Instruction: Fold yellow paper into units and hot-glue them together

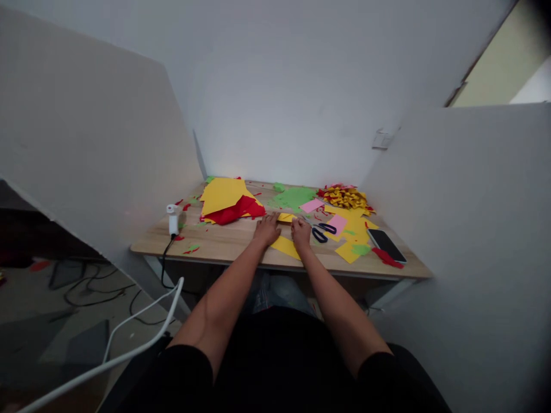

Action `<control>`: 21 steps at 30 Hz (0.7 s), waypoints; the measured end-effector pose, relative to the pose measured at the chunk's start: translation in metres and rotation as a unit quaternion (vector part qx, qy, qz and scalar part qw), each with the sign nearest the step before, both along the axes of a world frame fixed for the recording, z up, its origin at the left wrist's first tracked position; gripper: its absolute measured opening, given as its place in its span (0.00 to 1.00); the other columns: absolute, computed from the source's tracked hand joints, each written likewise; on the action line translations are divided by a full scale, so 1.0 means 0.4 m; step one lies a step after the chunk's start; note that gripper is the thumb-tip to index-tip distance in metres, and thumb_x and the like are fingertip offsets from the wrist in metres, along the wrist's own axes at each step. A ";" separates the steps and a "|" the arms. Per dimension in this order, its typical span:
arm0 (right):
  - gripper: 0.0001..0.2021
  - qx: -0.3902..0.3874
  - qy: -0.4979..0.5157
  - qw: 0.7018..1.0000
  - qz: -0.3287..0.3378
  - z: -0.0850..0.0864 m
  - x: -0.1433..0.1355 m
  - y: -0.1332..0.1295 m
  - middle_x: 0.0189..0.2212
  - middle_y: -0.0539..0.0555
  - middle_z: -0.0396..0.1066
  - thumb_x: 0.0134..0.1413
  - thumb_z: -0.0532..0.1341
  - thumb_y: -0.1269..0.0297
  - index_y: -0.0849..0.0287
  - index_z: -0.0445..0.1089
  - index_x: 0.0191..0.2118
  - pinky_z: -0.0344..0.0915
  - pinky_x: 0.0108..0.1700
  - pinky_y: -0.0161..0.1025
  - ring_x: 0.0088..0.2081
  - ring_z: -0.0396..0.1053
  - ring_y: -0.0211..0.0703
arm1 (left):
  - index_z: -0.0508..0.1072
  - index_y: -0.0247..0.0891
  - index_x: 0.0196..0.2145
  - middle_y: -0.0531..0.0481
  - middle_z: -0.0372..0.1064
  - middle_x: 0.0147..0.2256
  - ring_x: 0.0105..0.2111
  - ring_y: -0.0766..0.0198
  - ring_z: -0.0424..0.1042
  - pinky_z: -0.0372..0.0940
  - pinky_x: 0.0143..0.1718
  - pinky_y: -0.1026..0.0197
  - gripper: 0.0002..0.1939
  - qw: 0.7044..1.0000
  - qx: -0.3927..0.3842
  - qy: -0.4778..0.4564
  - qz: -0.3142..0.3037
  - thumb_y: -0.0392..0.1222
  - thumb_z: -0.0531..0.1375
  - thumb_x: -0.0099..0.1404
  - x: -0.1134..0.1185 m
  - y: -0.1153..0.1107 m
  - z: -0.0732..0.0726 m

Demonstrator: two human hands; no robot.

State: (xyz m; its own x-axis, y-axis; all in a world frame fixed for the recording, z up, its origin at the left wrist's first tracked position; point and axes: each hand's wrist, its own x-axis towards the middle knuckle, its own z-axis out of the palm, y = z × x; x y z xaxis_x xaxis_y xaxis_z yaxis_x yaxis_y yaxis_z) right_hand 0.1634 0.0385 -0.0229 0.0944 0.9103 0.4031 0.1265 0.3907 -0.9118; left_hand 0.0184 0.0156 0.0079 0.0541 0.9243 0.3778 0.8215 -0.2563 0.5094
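Two bare hands are working on a small yellow paper piece point(286, 218), which is lying on the tabletop point(232, 236) between them. The left hand point(267, 229) is resting at the left end of the piece, its fingers spreading slightly apart. The right hand point(301, 232) is curling at the right end; because the view is wide and dim, whether its fingers are clamping the piece cannot be told. In judgement, good handling is calling for steady downward pressure from the left hand, with the right hand keeping the edges aligned and applying even force along the length. The scissors point(319, 227) are lying just beside the right hand and should be staying clear of the work. The piece is looking narrow and bright yellow, with a darker tone showing along its near side. A larger yellow sheet point(284, 247) is lying closer to the front edge.
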 end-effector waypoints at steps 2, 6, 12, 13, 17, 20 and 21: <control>0.15 -0.010 0.002 1.000 0.008 0.003 -0.007 0.001 0.45 0.55 0.72 0.66 0.61 0.56 0.61 0.70 0.50 0.74 0.41 0.43 0.40 0.73 0.42 | 0.66 0.40 0.61 0.41 0.59 0.64 0.63 0.46 0.60 0.56 0.62 0.35 0.25 1.000 -0.007 0.030 -0.001 0.47 0.61 0.68 -0.006 0.021 0.008; 0.14 -0.033 -0.002 0.999 0.035 0.006 -0.017 0.001 0.43 0.54 0.73 0.66 0.60 0.56 0.61 0.70 0.49 0.74 0.40 0.42 0.39 0.73 0.41 | 0.69 0.37 0.56 0.41 0.66 0.57 0.55 0.51 0.68 0.65 0.56 0.41 0.20 0.997 -0.032 0.049 0.042 0.47 0.60 0.69 -0.025 0.067 0.027; 0.14 -0.069 -0.033 0.994 0.074 0.003 -0.020 -0.002 0.43 0.54 0.73 0.65 0.61 0.57 0.62 0.70 0.49 0.74 0.39 0.41 0.38 0.73 0.41 | 0.70 0.36 0.53 0.42 0.69 0.53 0.50 0.55 0.71 0.69 0.51 0.46 0.18 0.995 -0.057 0.036 0.078 0.47 0.60 0.70 -0.053 0.079 0.022; 0.14 -0.071 -0.038 0.994 0.077 0.003 -0.020 -0.004 0.42 0.54 0.73 0.65 0.61 0.57 0.62 0.70 0.49 0.74 0.39 0.41 0.38 0.73 0.41 | 0.70 0.36 0.54 0.42 0.68 0.54 0.51 0.54 0.71 0.69 0.52 0.45 0.19 0.995 -0.055 0.036 0.070 0.47 0.60 0.70 -0.052 0.075 0.019; 0.14 -0.070 -0.054 0.993 0.081 0.009 -0.025 -0.013 0.42 0.54 0.73 0.65 0.61 0.57 0.62 0.71 0.48 0.74 0.39 0.41 0.38 0.73 0.41 | 0.70 0.37 0.54 0.42 0.68 0.55 0.54 0.52 0.69 0.66 0.55 0.42 0.19 0.997 -0.049 0.043 0.042 0.47 0.61 0.69 -0.031 0.059 0.014; 0.14 -0.063 -0.066 0.992 0.083 0.014 -0.028 -0.019 0.42 0.53 0.73 0.65 0.62 0.57 0.62 0.71 0.48 0.74 0.39 0.41 0.38 0.73 0.41 | 0.71 0.37 0.53 0.42 0.68 0.55 0.54 0.53 0.69 0.66 0.55 0.43 0.18 0.998 -0.042 0.033 0.037 0.47 0.60 0.70 -0.012 0.058 0.020; 0.14 -0.061 -0.069 0.992 0.083 0.015 -0.028 -0.019 0.42 0.53 0.73 0.65 0.62 0.57 0.62 0.71 0.47 0.74 0.39 0.41 0.38 0.73 0.41 | 0.70 0.37 0.54 0.42 0.67 0.55 0.54 0.52 0.69 0.66 0.55 0.42 0.18 0.998 -0.040 0.025 0.038 0.47 0.60 0.70 -0.008 0.060 0.022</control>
